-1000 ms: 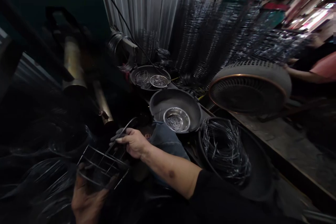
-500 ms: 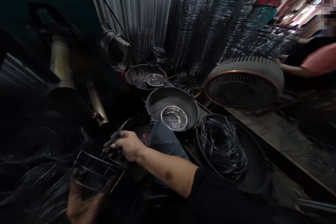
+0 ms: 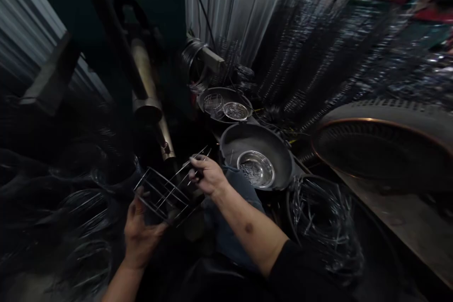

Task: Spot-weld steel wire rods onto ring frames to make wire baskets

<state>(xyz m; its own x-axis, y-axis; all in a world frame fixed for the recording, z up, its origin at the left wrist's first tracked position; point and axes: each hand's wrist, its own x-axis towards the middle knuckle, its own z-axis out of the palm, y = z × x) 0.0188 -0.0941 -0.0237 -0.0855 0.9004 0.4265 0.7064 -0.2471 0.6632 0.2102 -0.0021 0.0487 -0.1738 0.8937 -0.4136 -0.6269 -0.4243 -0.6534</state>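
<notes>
Both hands have moved up in view since the earlier frame. Risk: thin wires (image 3: 184, 167) could snag on the wire frame (image 3: 169, 183), left of the steel bowl (image 3: 266, 172), and twist it out of the left hand (image 3: 141, 240), whose grip looks loose. That hand is half open, fingers spread, cradling the frame's near side; right hand (image 3: 209, 177) is nearly closed, pinching the wires.

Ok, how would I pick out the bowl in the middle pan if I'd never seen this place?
From the big fan on the right, go left to the middle pan, between the tangled wire and the farther pan. Inside sits a shiny bowl of small metal bits. Unlike the farther pan's bowl, it has no round wire frame beside it.
</notes>
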